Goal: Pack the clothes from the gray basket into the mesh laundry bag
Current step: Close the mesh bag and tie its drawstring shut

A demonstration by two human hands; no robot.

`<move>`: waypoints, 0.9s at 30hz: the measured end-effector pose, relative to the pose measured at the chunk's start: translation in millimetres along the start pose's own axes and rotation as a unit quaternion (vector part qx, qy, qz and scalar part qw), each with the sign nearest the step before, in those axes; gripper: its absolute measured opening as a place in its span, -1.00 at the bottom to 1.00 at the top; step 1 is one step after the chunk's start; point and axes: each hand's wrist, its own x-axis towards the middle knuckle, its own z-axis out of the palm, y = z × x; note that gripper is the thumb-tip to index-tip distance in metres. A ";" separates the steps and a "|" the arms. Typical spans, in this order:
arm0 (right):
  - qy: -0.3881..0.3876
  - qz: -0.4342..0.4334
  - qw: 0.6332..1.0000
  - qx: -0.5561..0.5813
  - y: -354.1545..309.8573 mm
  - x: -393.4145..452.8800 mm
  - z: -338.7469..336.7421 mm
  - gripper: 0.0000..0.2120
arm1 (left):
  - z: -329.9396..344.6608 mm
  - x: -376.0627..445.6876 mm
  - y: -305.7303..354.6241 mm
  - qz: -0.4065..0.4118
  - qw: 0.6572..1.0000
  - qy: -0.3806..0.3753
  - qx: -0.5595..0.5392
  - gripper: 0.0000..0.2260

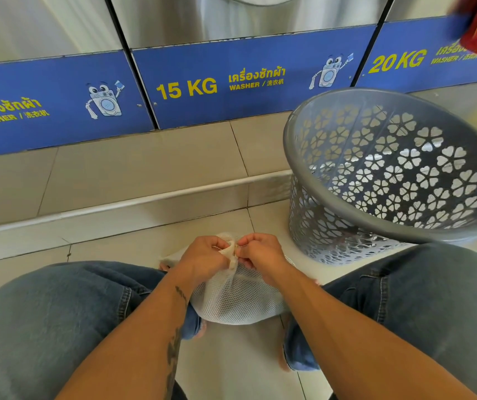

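Closing of the bag looks to be the step in hand: the gray basket, leaning on the floor at the right near the step below the washers, is showing no clothes through its open mouth, so the packing itself seems done.

Starting at the left, the left hand is reaching forward between the knees, its fingers curling around the gathered neck of the mesh laundry bag and pinching it tight. The bag is sitting on the floor tiles between the person's jeans-clad legs, bulging and rounded, which suggests it is full. Just right of that, the right hand is meeting the left at the same bunched top, its fingers pinching a strip of the cream fabric or cord there; whether it is a drawstring or a zip pull is too small to tell.

Both forearms are converging from the near edge, wrists bending slightly down. Next, the hands likely need to pull apart or cinch firmly to seal the opening.
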 end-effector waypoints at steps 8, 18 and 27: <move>0.013 -0.008 1.000 0.009 5.5 0.4 6.3 -0.78 | 1.1 -2.6 0.6 -0.002 1.000 -0.003 0.001 -0.78; 0.005 -0.008 1.000 -0.005 5.2 2.0 7.3 -0.73 | 0.1 -5.3 3.5 0.050 0.996 0.021 0.068 -0.71; 0.039 -0.049 0.997 -0.038 9.2 2.4 11.8 -0.70 | 0.3 -8.8 6.3 0.070 0.994 0.036 0.076 -0.68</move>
